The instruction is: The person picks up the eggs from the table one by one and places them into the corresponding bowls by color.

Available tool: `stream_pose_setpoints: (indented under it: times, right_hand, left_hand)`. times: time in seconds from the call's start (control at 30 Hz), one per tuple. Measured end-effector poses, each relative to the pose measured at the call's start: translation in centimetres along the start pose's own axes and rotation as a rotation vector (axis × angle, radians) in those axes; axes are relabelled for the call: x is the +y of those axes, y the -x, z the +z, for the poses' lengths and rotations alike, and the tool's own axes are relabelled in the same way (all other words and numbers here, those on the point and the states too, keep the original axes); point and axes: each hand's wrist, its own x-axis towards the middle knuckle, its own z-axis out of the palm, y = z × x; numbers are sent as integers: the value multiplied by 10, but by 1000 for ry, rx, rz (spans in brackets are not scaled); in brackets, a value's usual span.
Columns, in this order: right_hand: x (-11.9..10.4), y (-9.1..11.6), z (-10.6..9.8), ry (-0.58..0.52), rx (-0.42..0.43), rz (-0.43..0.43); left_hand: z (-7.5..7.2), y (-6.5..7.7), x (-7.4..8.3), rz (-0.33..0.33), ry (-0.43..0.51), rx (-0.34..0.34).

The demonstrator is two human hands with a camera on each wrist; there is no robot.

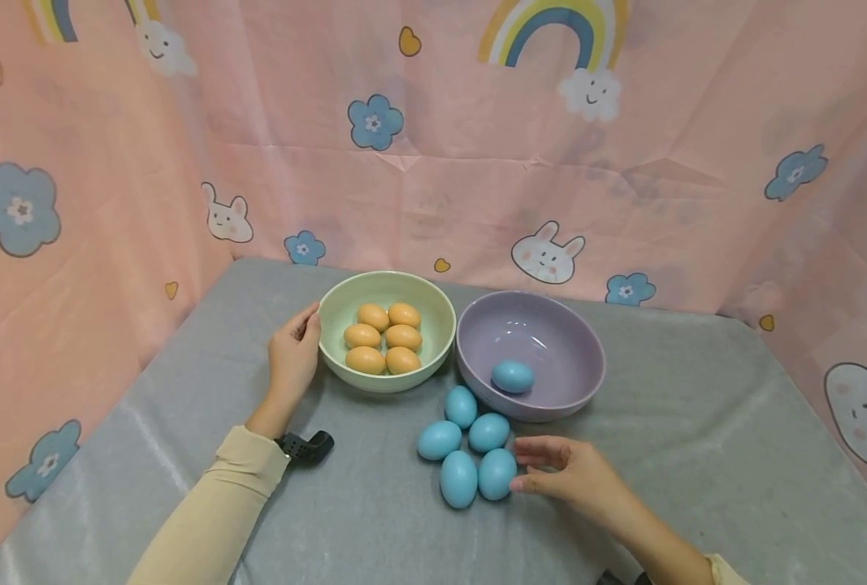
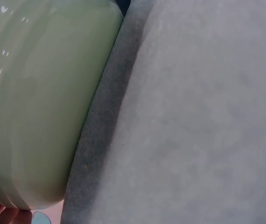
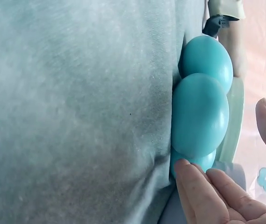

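Observation:
A light green bowl [image 1: 385, 383] holds several orange-yellow eggs [image 1: 365, 360]. My left hand [image 1: 294, 353] grips its left rim; in the left wrist view, fingertips [image 2: 0, 214] lie against the bowl's outer wall [image 2: 44, 102]. Several blue eggs [image 1: 458, 479] lie clustered on the table in front of the bowls. My right hand [image 1: 575, 479] is at the right side of the nearest right egg [image 1: 496, 474], fingers extended and thumb apart. The right wrist view shows the spread thumb and fingers beside the blue eggs [image 3: 200, 114]. One blue egg [image 1: 512, 377] lies inside the purple bowl [image 1: 587, 357].
The two bowls stand side by side toward the back of a table under grey cloth [image 1: 696, 455]. A pink patterned curtain [image 1: 462, 195] hangs behind and on both sides. A black wrist device [image 1: 307, 447] sits on my left wrist.

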Motion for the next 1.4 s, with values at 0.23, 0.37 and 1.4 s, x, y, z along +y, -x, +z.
stream_pose_setpoints:
  times: [0.23,0.37,1.4]
  right_hand:
    - [0,-3,3,-18,-21,34]
    - [1,-5,4,-7,-24,26]
    - [1,-9,17,114,51,48]
  left_hand:
    - [0,0,0,-15,6,-11]
    - [1,0,1,-16,15,-12]
    - [0,-2,-2,1,11,-6]
